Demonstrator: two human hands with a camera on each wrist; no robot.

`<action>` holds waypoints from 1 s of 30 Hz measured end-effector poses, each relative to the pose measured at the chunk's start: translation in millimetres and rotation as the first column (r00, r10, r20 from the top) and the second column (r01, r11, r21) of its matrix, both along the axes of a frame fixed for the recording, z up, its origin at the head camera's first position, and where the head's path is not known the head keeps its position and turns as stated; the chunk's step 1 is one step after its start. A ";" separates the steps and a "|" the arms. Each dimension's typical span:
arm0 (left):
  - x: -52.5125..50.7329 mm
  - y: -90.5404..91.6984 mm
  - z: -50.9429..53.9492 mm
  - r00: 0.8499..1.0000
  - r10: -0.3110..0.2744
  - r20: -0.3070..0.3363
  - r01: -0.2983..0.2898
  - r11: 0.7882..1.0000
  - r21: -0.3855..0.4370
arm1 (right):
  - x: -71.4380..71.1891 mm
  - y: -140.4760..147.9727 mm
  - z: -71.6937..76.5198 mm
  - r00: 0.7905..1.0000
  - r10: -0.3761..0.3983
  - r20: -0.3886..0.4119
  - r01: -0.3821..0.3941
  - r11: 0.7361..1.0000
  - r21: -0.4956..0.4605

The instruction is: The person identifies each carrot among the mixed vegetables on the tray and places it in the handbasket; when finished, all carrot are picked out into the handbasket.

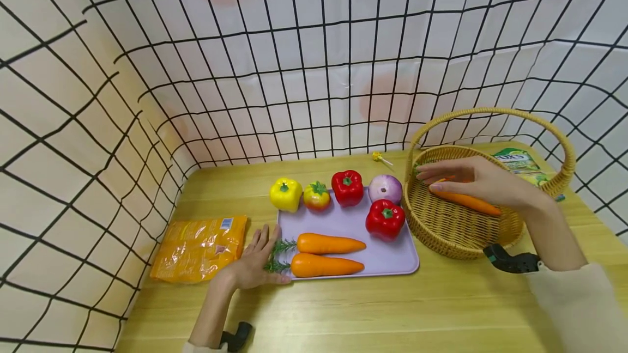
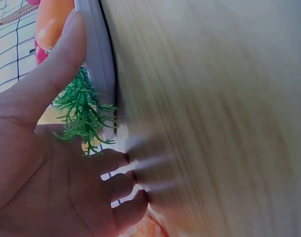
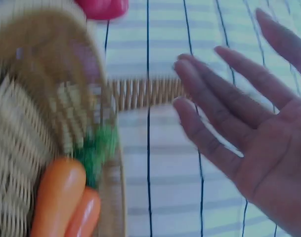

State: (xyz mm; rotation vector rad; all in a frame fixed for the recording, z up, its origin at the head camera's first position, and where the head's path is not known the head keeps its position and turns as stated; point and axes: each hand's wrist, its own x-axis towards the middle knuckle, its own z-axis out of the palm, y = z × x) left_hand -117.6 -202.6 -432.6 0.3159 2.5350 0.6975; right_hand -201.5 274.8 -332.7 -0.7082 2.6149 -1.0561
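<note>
My left hand [image 1: 255, 263] lies spread at the left edge of the lilac tray [image 1: 338, 219], its thumb against the rim in the left wrist view. Green carrot tops [image 2: 83, 106] stand in front of its palm. Two carrots, an upper one [image 1: 328, 243] and a lower one [image 1: 326, 266], lie side by side on the tray. Over the wicker basket [image 1: 436, 236] hovers my right hand [image 1: 483, 178], fingers extended and holding nothing. Beneath it, two orange carrots [image 3: 59, 197] with green tops rest in the basket, partly hidden by the hand in the head view.
Along the tray's back and right sit a yellow pepper [image 1: 286, 194], a yellow-red tomato [image 1: 316, 196], two red peppers [image 1: 347, 188] and a purple onion [image 1: 385, 188]. An orange packet [image 1: 201, 249] lies left. A lollipop [image 1: 380, 158] and green packet [image 1: 520, 163] are behind. The basket handle [image 1: 490, 110] arches high.
</note>
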 end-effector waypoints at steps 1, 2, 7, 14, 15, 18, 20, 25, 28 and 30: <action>0.3 -0.5 0.4 1.000 0.002 0.001 -0.002 1.000 -0.002 | 3.3 -8.9 0.7 1.000 0.030 -0.009 -0.030 0.999 -0.039; 0.6 -1.0 0.8 1.000 0.004 0.002 -0.004 1.000 -0.002 | 6.4 -18.3 1.2 0.999 0.052 -0.013 -0.053 0.997 -0.062; 1.4 -3.8 1.2 1.000 0.011 0.007 -0.011 1.000 -0.003 | 16.3 -68.2 -7.8 0.990 0.138 -0.012 -0.138 0.981 -0.135; -0.4 -5.4 -3.1 1.000 -0.015 -0.012 0.015 0.999 0.039 | 21.3 -129.2 -40.0 0.969 0.244 0.040 -0.231 0.953 -0.195; -0.3 -5.3 -3.1 1.000 -0.014 -0.014 0.015 0.999 0.040 | 21.5 -137.3 -45.3 0.962 0.266 0.058 -0.249 0.946 -0.210; -0.7 -3.5 -4.5 1.000 -0.004 -0.003 0.005 1.000 0.017 | 20.0 -157.8 -62.6 0.937 0.332 0.107 -0.298 0.921 -0.249; 0.1 -1.3 -0.3 1.000 0.012 0.007 -0.012 1.000 -0.004 | 16.2 -170.6 -75.3 0.924 0.361 0.124 -0.319 0.909 -0.269; -0.2 -0.2 -0.2 1.000 0.007 0.002 -0.007 1.000 -0.027 | 7.3 -193.5 -100.2 0.912 0.387 0.137 -0.331 0.890 -0.314; -0.9 0.2 -0.4 1.000 0.004 0.005 -0.003 1.000 -0.028 | 6.7 -202.7 -106.0 0.910 0.376 0.173 -0.309 0.895 -0.321; -1.4 0.4 -0.5 1.000 0.002 0.003 -0.002 1.000 -0.027 | 6.7 -207.8 -108.2 0.915 0.358 0.186 -0.294 0.907 -0.302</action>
